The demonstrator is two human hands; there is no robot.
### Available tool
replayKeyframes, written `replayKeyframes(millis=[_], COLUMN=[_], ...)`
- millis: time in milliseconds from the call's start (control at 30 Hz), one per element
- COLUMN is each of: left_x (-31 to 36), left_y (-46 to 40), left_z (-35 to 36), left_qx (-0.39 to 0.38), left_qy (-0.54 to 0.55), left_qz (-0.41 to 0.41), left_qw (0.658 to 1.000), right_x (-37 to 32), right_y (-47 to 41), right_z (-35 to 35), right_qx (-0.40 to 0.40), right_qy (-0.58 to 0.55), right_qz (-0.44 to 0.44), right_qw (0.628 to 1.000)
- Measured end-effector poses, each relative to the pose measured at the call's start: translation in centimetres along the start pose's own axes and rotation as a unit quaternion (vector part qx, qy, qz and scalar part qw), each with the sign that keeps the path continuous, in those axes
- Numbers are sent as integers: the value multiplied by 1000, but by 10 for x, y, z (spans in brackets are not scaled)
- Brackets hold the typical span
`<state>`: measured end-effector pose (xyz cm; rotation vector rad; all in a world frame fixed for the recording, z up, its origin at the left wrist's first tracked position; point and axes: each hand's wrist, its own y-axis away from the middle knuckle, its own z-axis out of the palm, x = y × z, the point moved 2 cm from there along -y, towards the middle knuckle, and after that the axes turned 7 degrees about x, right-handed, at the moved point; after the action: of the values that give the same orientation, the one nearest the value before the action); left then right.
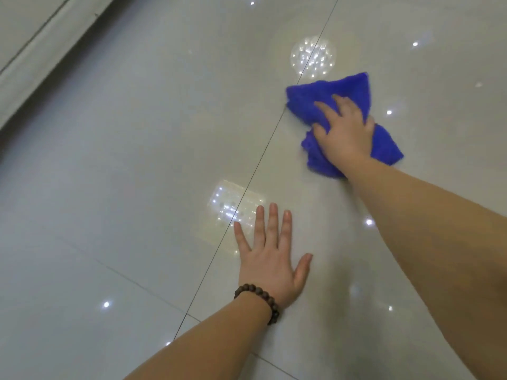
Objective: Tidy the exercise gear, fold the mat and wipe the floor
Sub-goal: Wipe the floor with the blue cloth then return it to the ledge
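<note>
Two hands: right hand (344, 130) fingers clamp blue cloth (384, 146) beside tile seam (258, 165); left hand (270, 261) fingers apart, flat on floor (123, 160).

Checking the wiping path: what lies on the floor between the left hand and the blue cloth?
Only bare glossy tile shows in the head view between the left hand and the blue cloth.

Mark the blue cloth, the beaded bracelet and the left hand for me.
blue cloth (315, 96): head view, bare upper-left fold.
beaded bracelet (258, 296): head view, beads atop the wrist.
left hand (270, 263): head view, back of the hand.
</note>
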<state>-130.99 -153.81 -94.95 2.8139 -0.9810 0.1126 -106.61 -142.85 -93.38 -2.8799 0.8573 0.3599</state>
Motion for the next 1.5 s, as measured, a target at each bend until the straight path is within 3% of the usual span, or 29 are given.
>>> replayKeyframes(millis=[33,67,133,167,200,233,267,300,333,367,400,500,600,667,733,767,800,867,933,1000,1033,1100,1167,1233,1267,1300,1367,1433,1500], left_x=[0,0,0,0,0,0,0,0,0,1,0,1,1,1,1,1,0,0,1,1,1,1,1,1,1,1,3,4,8], left_y=[0,0,-1,-1,-1,-1,-1,-1,-1,-1,-2,-1,0,1,2,2,1,0,2,3,3,2,2,4,4,5,5,5,11], left_z=[-1,0,0,0,-1,-1,-1,-1,0,-1,-1,-1,-3,-2,-2,-2,-1,0,-1,-1,-1,-1,-1,-1,0,-1,-3,-8,-12], left_qx=[0,-3,-10,-12,-13,-13,-14,-15,-18,-21,-26,-43,-39,-38,-36,-34,-33,-31,-21,-16,-13,-15,-13,-9,-7,-8,-23,-32,-21], left_qy=[2,5,7,8,9,9,6,2,-2,-5,-8,-9,-15,-19,-19,-20,-21,-22,-16,-11,-13,-17,-11,-7,-9,-13,-18,-19,4], left_qz=[1,2,-1,-2,-3,-3,-2,-2,-2,-2,-3,-2,-5,-6,-6,-6,-5,-7,-7,-5,-4,1,1,1,4,10,21,21,43], left_qw=[1000,1000,1000,1000,1000,1000,1000,1000,1000,1000,1000,999,999,999,999,999,999,999,1000,1000,1000,1000,1000,1000,1000,1000,999,999,999], right_x=[7,-2,-47,-55,-48,-27,1,31,51,58,54,23,63,101,119,114,99,60,40,56,72,110,154,176,169,152,107,72,89], right_y=[-5,-2,24,46,59,57,47,39,44,64,99,243,251,181,131,136,164,268,383,413,389,309,220,180,185,205,287,399,451], right_z=[-1,0,6,9,6,0,-7,-13,-22,-26,-25,-17,-28,-33,-41,-34,-29,-23,-28,-37,-37,-36,-51,-59,-54,-48,-39,-35,-46], right_qx=[7,6,-44,-99,-135,-128,-106,-47,-10,10,33,-2,-49,-13,35,55,75,24,-90,-124,-105,-13,33,71,71,73,68,-23,-74], right_qy=[-5,7,23,14,22,38,43,29,20,2,11,10,12,59,46,31,41,30,28,17,22,46,49,29,27,38,28,5,9], right_qz=[93,102,-119,-261,-356,-380,-304,-164,-24,56,61,-157,-290,-214,0,55,50,-116,-329,-431,-433,-320,-86,113,151,143,12,-170,-266], right_qw=[996,995,992,960,924,915,946,985,999,998,998,988,956,975,998,996,995,992,940,894,895,946,995,991,986,986,997,985,961])
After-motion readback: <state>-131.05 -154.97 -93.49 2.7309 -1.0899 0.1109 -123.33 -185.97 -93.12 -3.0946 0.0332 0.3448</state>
